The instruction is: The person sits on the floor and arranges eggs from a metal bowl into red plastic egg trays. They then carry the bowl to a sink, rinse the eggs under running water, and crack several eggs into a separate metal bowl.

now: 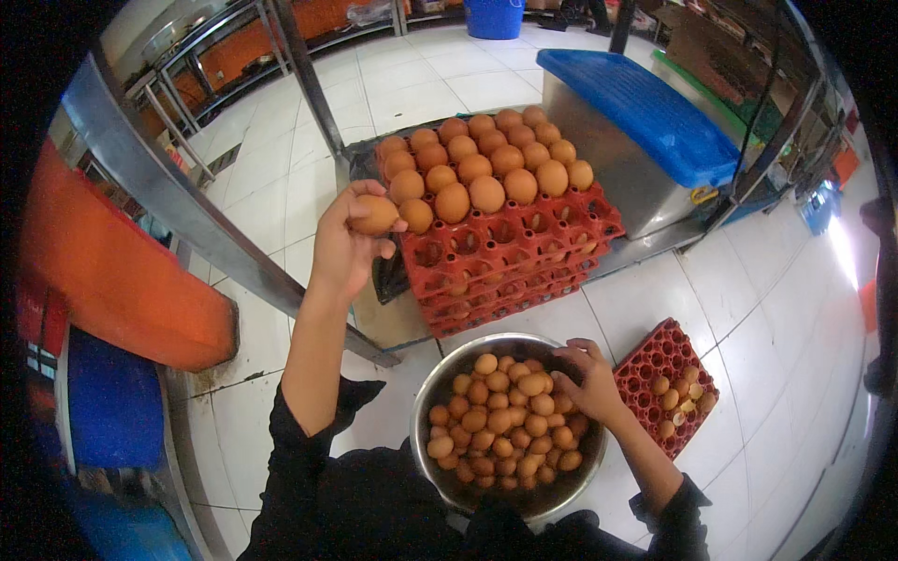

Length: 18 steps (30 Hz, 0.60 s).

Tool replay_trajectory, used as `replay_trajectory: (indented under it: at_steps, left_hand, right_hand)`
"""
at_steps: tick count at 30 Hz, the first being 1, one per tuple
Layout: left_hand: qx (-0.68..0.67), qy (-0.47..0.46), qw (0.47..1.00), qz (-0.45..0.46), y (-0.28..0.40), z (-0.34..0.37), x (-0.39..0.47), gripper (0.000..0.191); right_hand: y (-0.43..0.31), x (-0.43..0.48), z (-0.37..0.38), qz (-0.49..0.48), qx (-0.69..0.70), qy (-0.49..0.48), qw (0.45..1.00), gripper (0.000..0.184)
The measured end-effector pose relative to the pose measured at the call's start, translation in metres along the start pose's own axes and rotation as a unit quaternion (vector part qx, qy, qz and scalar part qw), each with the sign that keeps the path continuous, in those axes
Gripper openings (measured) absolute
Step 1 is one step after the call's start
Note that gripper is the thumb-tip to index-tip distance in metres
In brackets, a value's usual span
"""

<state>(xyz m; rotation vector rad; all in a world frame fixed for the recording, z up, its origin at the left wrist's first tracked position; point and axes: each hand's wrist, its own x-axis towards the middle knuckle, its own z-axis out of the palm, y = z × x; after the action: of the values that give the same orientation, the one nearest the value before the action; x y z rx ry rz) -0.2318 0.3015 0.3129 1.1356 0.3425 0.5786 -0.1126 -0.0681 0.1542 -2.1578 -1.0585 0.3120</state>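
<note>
My left hand grips a brown egg between thumb and fingers, at the left corner of the top egg tray. Rows of brown eggs fill the far part of that red plastic tray, while its near cups hold none. More trays are stacked beneath it. Over the right rim of a stainless steel bowl, my right hand has its fingers apart, thumb close to the heaped eggs. No egg shows in its grasp, though part of the palm side is hidden.
A second red tray with a few eggs and broken shells lies on the tiled floor at right. Beside the stack stands a bin with a blue lid. Metal table legs flank the stack; an orange object is at left.
</note>
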Motion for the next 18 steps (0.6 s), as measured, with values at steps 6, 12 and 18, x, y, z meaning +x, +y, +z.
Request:
replay_trajectory:
  at_steps: [6,12,18]
  left_hand:
    - [-0.067,-0.082,0.994,-0.036,-0.002,0.009,0.002,0.028]
    - [0.583,-0.077,0.763,0.269,0.002,0.031,-0.025,0.039]
    - [0.603,-0.057,0.735,0.306,-0.001,0.019,-0.019,0.038]
  right_hand:
    - [-0.006,0.016,-0.014,-0.025,0.033,0.026,0.999,0.034]
    - [-0.007,0.018,-0.013,-0.024,0.039,0.014,0.999,0.032]
    - [-0.005,0.017,-0.007,-0.054,0.032,0.003,0.998,0.028]
